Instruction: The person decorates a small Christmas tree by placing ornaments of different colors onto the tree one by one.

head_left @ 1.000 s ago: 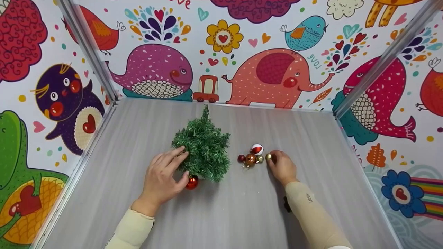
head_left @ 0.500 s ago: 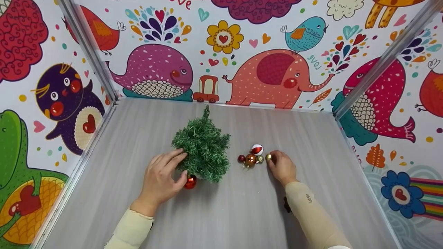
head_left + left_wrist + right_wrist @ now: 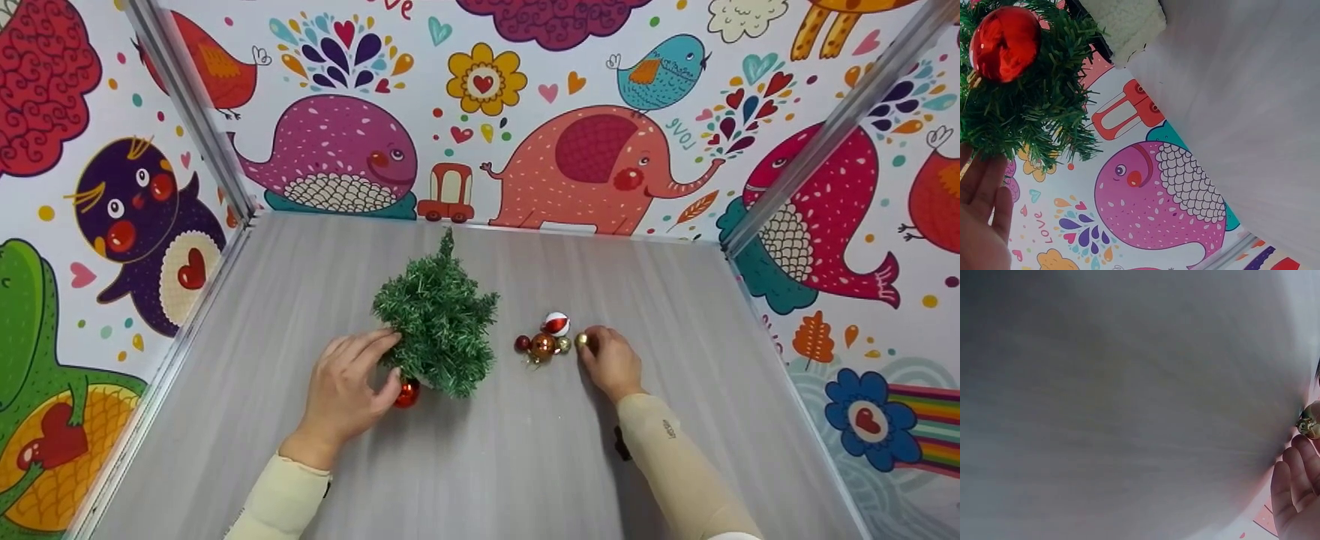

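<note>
Head: red ball [image 3: 407, 394] seems hung beside spread left hand [image 3: 343, 391]; gold ball [image 3: 582, 340] is pinched by right hand [image 3: 615, 365], nearby baubles [image 3: 543, 346] unhung.

- Red bauble [image 3: 1005, 44]: high-gloss, smooth, plastic-looking.
- Orange bauble [image 3: 543, 346]: shiny, metallic-looking.
- Tree [image 3: 442, 322]: rough, bristly, plastic-looking needles.
- Tabletop [image 3: 510, 465]: smooth, matt, wood-look grain.
- Wall [image 3: 435, 75]: smooth printed sheet, mostly matt.
- Posts [image 3: 196, 112]: smooth metal, dull sheen.
- Sleeves [image 3: 289, 487]: matt cloth.

right wrist view: gold ball [image 3: 1310, 426] cropped, right edge | blurred surface, probably tabletop [image 3: 1129, 410] | left wrist view: tree [image 3: 1050, 109] cropped
</note>
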Demonstrator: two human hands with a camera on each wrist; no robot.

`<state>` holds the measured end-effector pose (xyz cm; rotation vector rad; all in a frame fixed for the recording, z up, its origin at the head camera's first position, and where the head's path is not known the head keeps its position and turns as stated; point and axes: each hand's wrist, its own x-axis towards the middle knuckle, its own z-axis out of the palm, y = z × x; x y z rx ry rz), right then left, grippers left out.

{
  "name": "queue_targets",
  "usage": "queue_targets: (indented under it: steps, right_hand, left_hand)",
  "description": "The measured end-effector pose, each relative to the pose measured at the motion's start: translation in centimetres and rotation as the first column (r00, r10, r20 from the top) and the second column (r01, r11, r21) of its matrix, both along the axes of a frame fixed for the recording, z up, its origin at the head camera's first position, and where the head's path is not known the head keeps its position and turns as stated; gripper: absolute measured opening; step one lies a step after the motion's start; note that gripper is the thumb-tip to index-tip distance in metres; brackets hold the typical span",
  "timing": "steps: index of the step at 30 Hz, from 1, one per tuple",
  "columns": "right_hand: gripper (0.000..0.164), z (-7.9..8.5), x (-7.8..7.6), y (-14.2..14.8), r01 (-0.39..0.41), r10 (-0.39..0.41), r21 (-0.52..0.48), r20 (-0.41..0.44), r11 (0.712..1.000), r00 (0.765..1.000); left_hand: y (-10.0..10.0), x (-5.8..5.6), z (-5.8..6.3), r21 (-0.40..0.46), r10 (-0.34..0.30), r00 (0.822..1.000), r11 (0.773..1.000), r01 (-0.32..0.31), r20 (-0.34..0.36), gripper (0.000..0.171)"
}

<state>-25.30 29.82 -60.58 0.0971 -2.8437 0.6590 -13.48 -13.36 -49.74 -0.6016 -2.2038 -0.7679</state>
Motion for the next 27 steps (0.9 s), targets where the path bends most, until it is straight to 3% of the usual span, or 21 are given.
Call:
queue_targets:
  steps: [27]
  right_hand:
    - [0.024, -0.5, -0.1, 0.1, 0.006, -0.006, -0.003, -0.020, 1.000, 1.000]
  left_hand:
    - [-1.3, -0.2, -0.4, 0.017, 0.038, 0.999, 0.999, -0.038, 0.024, 0.028]
